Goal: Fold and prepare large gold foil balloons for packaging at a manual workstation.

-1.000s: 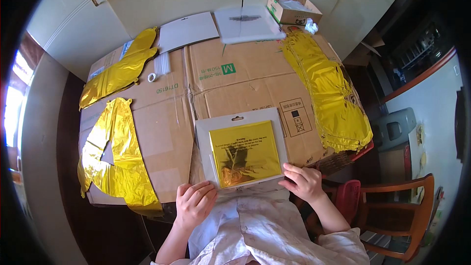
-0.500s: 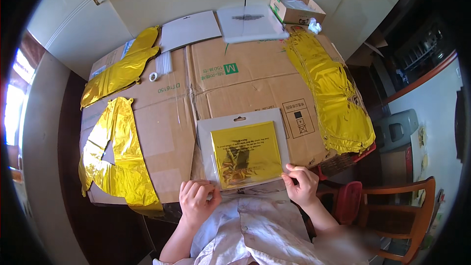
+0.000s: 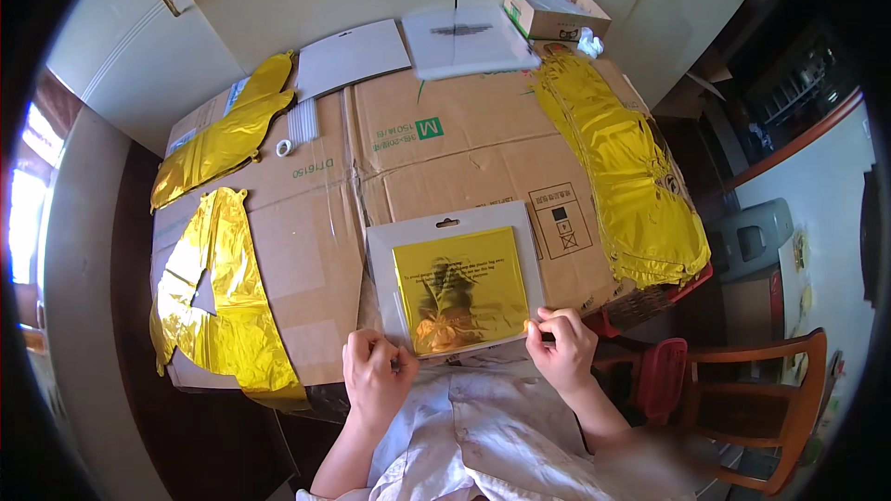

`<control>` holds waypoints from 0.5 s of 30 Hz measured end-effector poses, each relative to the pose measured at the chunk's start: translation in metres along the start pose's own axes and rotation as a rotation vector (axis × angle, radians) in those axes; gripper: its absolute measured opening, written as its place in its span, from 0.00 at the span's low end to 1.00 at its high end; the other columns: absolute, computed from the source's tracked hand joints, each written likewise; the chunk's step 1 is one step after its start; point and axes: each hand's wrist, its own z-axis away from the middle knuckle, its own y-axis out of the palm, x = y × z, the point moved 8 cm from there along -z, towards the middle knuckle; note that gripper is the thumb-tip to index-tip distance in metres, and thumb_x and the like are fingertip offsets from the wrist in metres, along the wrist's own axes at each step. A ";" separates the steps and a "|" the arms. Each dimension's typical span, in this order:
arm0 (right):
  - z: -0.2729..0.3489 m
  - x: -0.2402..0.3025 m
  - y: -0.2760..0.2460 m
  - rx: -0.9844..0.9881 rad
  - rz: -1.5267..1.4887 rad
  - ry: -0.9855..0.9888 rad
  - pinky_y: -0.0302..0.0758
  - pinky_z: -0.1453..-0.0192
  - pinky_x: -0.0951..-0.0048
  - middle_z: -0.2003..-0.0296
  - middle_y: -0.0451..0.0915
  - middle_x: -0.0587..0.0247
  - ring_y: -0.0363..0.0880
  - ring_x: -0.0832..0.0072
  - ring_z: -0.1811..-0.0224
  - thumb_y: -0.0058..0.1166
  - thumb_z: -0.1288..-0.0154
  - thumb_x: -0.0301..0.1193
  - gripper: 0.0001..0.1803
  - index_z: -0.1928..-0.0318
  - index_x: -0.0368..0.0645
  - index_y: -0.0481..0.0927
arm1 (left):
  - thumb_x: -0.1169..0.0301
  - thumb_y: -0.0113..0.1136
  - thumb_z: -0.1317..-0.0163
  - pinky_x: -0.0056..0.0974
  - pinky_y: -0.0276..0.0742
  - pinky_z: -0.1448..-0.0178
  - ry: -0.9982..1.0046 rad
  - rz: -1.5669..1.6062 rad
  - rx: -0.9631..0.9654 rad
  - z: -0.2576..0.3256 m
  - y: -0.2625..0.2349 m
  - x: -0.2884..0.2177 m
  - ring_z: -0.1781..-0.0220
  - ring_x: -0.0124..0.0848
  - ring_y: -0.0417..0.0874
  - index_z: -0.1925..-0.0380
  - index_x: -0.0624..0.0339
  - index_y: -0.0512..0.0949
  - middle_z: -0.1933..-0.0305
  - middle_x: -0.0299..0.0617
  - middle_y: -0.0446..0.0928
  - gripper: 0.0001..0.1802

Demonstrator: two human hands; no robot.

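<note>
Gold foil square in its flat clear packet with a pale grey backing card point(image 3: 459, 288) lies at the near edge of the flattened brown cardboard sheets point(image 3: 436, 144) that cover the table, right in front of me. From my feed, both hands are pinching its bottom edge: my left hand point(image 3: 374, 373) is closed on the lower left corner, my right hand point(image 3: 560, 341) nips the lower right corner between thumb and fingertips. I judge the work as barely begun: the packet looks sealed and the foil sits flat inside, so the opening is left to do.

The foil is mirror-bright and faintly creased, the packet glossy and thin with a small hang slot on top. Around it lie crinkly gold foil balloons: a long one at right point(image 3: 620, 167), a folded one at far left point(image 3: 223, 134) and a flat cut-out shape at near left point(image 3: 218, 301). The cardboard is matt and creased.
</note>
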 end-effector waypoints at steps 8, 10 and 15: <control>0.001 -0.001 0.000 0.027 0.092 0.067 0.80 0.70 0.69 0.67 0.80 0.61 0.83 0.66 0.71 0.64 0.47 0.24 0.19 0.54 0.43 0.74 | 0.81 0.62 0.57 0.44 0.75 0.60 -0.110 -0.061 0.004 -0.003 -0.005 0.004 0.60 0.45 0.76 0.74 0.62 0.73 0.59 0.49 0.71 0.09; -0.002 0.003 -0.001 0.050 0.119 0.046 0.80 0.69 0.68 0.63 0.80 0.60 0.82 0.65 0.70 0.63 0.47 0.23 0.21 0.52 0.43 0.74 | 0.81 0.62 0.57 0.44 0.75 0.59 -0.027 -0.193 -0.062 -0.005 -0.013 -0.005 0.58 0.45 0.77 0.70 0.62 0.75 0.56 0.49 0.72 0.11; -0.005 0.013 0.002 0.080 0.151 -0.020 0.79 0.70 0.71 0.52 0.77 0.62 0.81 0.68 0.72 0.65 0.50 0.23 0.20 0.55 0.51 0.79 | 0.72 0.65 0.51 0.51 0.66 0.35 0.382 -0.044 0.179 0.027 0.012 -0.063 0.35 0.45 0.72 0.43 0.55 0.76 0.38 0.51 0.71 0.30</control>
